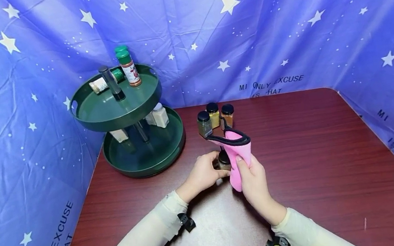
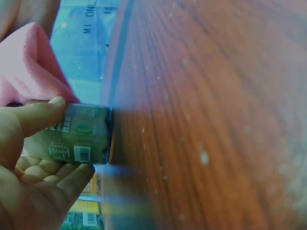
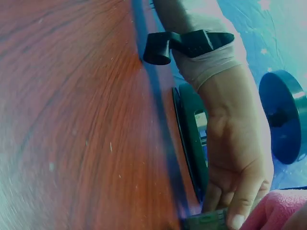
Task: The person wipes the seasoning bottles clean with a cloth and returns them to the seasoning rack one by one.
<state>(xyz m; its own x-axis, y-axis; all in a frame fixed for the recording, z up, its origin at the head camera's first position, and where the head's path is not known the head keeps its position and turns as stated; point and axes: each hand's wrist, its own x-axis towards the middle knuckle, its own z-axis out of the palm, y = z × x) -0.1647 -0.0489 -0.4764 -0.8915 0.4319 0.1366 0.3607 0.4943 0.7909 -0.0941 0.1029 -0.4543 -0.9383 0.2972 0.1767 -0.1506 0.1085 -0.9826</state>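
Near the table's middle, my left hand (image 1: 203,171) grips a small spice jar (image 1: 223,160) with a black lid. In the left wrist view the jar (image 2: 81,139) shows a printed label and barcode, with thumb and fingers on opposite sides. My right hand (image 1: 252,179) pinches a folded pink cloth (image 1: 235,151) edged in black, right beside that jar. The cloth hides part of the jar in the head view. Just behind stand a dark green spice jar (image 1: 204,125), a yellow jar (image 1: 213,117) and an orange-brown jar (image 1: 228,115), all with black lids.
A dark green two-tier round rack (image 1: 122,117) stands at the back left. Its upper tray carries green-capped shakers (image 1: 131,71), one lying down; white containers (image 1: 160,116) sit on the lower tray. A starry blue curtain (image 1: 185,30) hangs behind the reddish-brown table (image 1: 327,164).
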